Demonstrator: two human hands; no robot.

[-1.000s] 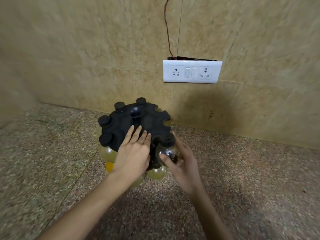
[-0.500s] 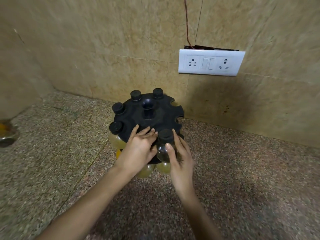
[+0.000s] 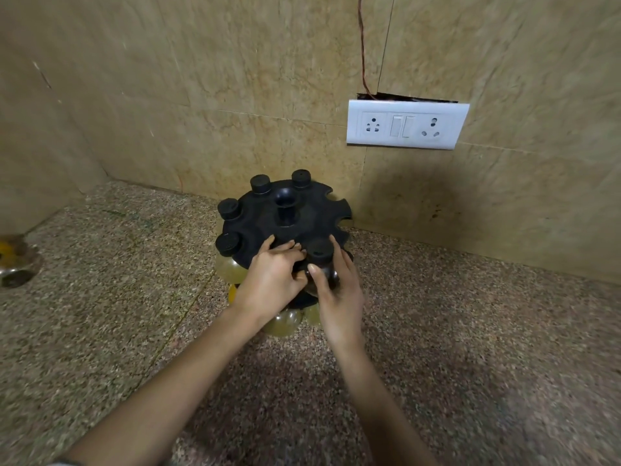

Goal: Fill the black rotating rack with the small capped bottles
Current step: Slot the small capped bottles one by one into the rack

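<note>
The black rotating rack (image 3: 262,210) stands on the granite counter near the wall, its round top notched with slots. Several black-capped bottles hang in its left and far slots, such as one at the left (image 3: 228,243) and one at the back (image 3: 260,185). My right hand (image 3: 337,290) grips a small clear bottle with a black cap (image 3: 320,252) at the rack's near edge. My left hand (image 3: 272,280) lies on the rack's near top, fingers curled against that bottle. Rounded yellowish bottles (image 3: 285,322) show under the rack. The slots on the right side are bare.
A white socket and switch plate (image 3: 406,127) is on the tiled wall, with a thin wire (image 3: 363,45) running up from it. A metal dish with something yellow (image 3: 15,264) sits at the far left edge of the counter (image 3: 470,331).
The view has shifted, so the rack sits more to the right. My right hand has brought the bottle in closer against the rack's near edge, and my left fingers have curled beside it.
</note>
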